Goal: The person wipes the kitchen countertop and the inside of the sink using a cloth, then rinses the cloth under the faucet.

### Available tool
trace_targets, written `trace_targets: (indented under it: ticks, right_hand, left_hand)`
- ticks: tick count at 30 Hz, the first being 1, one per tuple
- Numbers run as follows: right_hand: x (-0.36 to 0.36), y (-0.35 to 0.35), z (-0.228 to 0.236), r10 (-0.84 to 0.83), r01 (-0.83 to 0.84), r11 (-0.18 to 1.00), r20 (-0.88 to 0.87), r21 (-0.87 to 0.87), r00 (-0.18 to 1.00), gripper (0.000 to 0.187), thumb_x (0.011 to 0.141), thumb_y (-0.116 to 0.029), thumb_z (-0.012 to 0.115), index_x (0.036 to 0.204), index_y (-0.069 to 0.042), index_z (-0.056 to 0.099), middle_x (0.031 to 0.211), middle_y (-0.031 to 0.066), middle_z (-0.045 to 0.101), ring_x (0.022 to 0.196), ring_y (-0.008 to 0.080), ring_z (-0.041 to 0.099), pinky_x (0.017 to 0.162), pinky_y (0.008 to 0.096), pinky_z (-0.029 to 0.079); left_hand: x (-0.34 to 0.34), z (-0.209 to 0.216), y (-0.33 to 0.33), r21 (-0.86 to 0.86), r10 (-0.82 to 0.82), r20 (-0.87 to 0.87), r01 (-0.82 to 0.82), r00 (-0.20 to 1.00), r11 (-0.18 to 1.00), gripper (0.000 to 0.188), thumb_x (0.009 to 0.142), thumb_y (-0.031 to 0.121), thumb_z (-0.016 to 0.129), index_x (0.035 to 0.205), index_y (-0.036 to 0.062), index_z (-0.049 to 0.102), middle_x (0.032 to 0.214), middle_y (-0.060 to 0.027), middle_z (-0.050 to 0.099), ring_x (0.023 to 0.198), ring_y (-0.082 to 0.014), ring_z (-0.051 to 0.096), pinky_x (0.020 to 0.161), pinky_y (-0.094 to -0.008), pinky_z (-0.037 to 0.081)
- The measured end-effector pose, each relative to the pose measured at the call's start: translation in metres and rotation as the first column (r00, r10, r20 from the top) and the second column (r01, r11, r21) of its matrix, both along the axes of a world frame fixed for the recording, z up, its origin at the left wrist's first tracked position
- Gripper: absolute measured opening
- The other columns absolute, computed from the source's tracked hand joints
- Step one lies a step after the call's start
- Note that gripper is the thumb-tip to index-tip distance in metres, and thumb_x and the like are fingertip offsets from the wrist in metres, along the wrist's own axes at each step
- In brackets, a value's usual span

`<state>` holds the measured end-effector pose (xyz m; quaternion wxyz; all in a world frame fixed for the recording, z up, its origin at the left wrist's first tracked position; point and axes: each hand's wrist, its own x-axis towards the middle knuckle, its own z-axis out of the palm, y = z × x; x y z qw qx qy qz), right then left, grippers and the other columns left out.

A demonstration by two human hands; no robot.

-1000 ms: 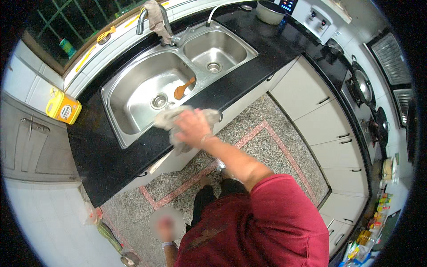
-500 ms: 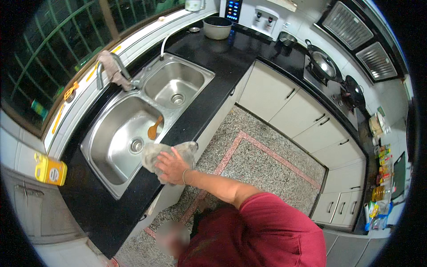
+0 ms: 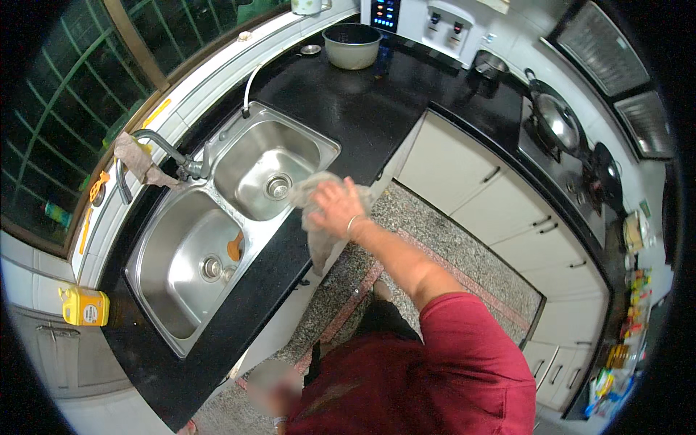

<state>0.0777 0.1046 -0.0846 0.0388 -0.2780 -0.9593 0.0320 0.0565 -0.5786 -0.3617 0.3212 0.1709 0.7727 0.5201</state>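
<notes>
My right hand [image 3: 336, 209] lies over a grey cloth [image 3: 319, 239], its fingers bent across the fabric. Hand and cloth are at the front edge of the black countertop [image 3: 272, 254], beside the smaller sink basin [image 3: 254, 163]. Part of the cloth hangs over that edge. Low in the view my left hand [image 3: 275, 391] is a blur by the cabinet front, so its fingers cannot be made out. A wooden spoon [image 3: 235, 248] rests in the larger basin [image 3: 156, 272], near the drain. A second cloth [image 3: 143, 163] drapes over the faucet [image 3: 170, 150].
A yellow jug [image 3: 85, 307] stands left of the sink. Toward the back are a grey pot [image 3: 351, 48], a small metal pan [image 3: 491, 65] and a white water dispenser [image 3: 446, 32]. A lidded wok [image 3: 557, 123] sits on the stove at right; several bottles [image 3: 616, 357] line the far right.
My right hand has slid the cloth along the counter edge, away from me, from beside the larger basin to beside the smaller one. The view has shifted slightly.
</notes>
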Motion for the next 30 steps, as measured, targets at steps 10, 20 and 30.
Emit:
trace_targets:
  ticks: [10, 20, 30]
  right_hand:
    - [-0.061, 0.142, 0.040, 0.161, -0.196, 0.980, 0.477, 0.024, 0.864, 0.035, 0.096, -0.033, 0.047, 0.114, -0.014, 0.070, 0.112, 0.0039, 0.070, 0.114, 0.0236, 0.053, 0.094, 0.0483, 0.030]
    - [-0.100, 0.187, -0.009, 0.258, -0.248, 0.959, -0.068, 0.135, 0.964, 0.029, 0.091, -0.029, 0.058, 0.091, -0.003, 0.071, 0.090, 0.0110, 0.069, 0.095, 0.0263, 0.057, 0.082, 0.0400, 0.037]
    - [-0.017, 0.254, 0.032, -0.112, 0.231, 0.970, -0.715, 0.070, 0.690, 0.033, 0.085, -0.019, 0.067, 0.109, 0.002, 0.060, 0.096, 0.0220, 0.060, 0.092, 0.0413, 0.053, 0.082, 0.0511, 0.043]
  left_hand:
    - [0.131, 0.105, 0.147, -0.272, 0.027, 0.212, 0.033, 0.977, 0.962, 0.018, 0.092, 0.024, 0.056, 0.098, 0.0093, 0.064, 0.099, 0.0000, 0.065, 0.089, -0.0132, 0.062, 0.081, -0.0333, 0.049]
    - [0.177, 0.081, 0.160, -0.541, -0.028, -0.034, 0.005, 0.999, 0.841, 0.027, 0.079, 0.033, 0.068, 0.095, 0.0114, 0.073, 0.087, -0.0088, 0.070, 0.074, -0.0290, 0.066, 0.065, -0.0419, 0.053]
    - [0.102, 0.059, 0.232, -0.233, 0.432, 0.448, -0.365, 0.782, 0.902, 0.029, 0.091, 0.026, 0.061, 0.110, 0.0043, 0.067, 0.100, -0.0097, 0.069, 0.087, -0.0273, 0.068, 0.067, -0.0404, 0.053]
